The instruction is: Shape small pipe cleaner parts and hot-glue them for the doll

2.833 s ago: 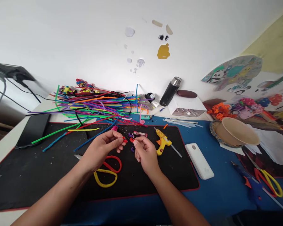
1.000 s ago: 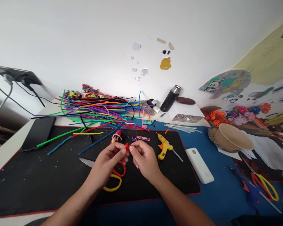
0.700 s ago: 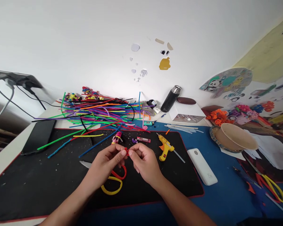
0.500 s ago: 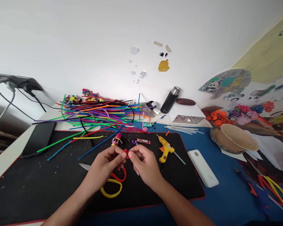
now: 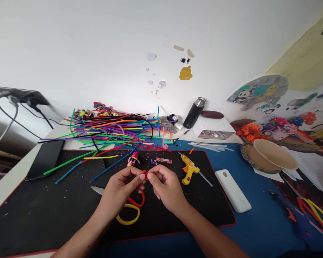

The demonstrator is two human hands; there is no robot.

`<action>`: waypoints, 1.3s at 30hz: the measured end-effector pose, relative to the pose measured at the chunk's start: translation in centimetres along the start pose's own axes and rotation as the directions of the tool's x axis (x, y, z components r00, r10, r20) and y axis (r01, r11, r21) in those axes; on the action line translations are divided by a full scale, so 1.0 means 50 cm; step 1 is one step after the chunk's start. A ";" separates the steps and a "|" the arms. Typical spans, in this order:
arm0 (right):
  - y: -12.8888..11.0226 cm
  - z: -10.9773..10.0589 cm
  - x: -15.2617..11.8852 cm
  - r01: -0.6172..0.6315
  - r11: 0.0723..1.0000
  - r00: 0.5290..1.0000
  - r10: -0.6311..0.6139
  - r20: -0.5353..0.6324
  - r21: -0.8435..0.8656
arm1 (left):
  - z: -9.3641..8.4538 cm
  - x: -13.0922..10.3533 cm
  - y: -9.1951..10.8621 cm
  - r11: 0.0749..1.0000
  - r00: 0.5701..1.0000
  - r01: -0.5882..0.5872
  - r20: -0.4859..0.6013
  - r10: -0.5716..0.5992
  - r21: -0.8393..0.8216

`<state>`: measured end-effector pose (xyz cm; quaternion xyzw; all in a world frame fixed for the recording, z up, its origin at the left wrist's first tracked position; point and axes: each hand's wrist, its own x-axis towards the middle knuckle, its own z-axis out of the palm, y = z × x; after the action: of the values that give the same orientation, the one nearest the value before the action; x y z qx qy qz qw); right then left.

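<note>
Between the fingertips of both hands is a small red piece (image 5: 146,174), fuzzy-looking and partly covered by the fingers. My left hand (image 5: 123,188) pinches it from the left, and my right hand (image 5: 167,186) pinches its other side. Under the left hand lie scissors with one red and one yellow handle (image 5: 128,224), blades pointing left. A small pink figure (image 5: 134,158) is just beyond the fingers, beside a purple curled bit (image 5: 153,162) and a pink lighter-like item (image 5: 164,160). The yellow glue gun (image 5: 188,170) rests to the right.
Many coloured pipe cleaners (image 5: 110,127) are heaped at the back. A phone (image 5: 44,159) lies left on the black mat (image 5: 56,211). A black flask (image 5: 194,114), a white box (image 5: 215,130), a white power bank (image 5: 233,191) and a bowl (image 5: 271,157) stand or lie right.
Both hands keep their pinch on the red piece, with only a very slight shift of the fingers. The whole view has moved a little.
</note>
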<state>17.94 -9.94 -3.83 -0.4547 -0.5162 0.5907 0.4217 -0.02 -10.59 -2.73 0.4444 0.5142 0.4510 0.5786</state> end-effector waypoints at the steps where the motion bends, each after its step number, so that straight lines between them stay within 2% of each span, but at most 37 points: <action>1: -0.001 0.000 0.000 0.002 1.000 1.000 -0.002 -0.001 -0.006 | 0.001 0.000 0.000 1.000 1.000 0.000 -0.002 0.000 -0.008; 12: -0.005 -0.005 -0.001 0.014 0.998 1.000 -0.013 0.011 -0.068 | -0.003 0.001 -0.015 0.994 1.000 0.024 0.019 -0.022 -0.105; 19: 0.002 -0.007 -0.006 -0.011 0.997 1.000 0.012 0.013 -0.081 | -0.006 -0.005 -0.017 0.997 0.999 0.051 0.018 -0.051 -0.056; 23: 0.004 -0.007 -0.006 -0.003 0.997 1.000 0.004 0.017 -0.079 | -0.002 -0.006 -0.014 0.999 1.000 0.021 0.009 -0.021 -0.039; 32: 0.016 -0.004 -0.015 0.012 1.000 1.000 -0.011 0.022 -0.017 | 0.007 -0.010 -0.027 0.988 0.998 -0.021 -0.056 0.012 -0.153; 39: 0.022 0.008 -0.016 0.011 0.998 1.000 -0.013 0.018 0.066 | 0.018 -0.019 -0.039 0.985 0.999 -0.039 -0.035 0.033 -0.170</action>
<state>17.72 -10.93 -4.81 -0.4321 -0.5031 0.6089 0.4352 0.96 -11.96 -4.36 0.3950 0.4749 0.5108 0.5979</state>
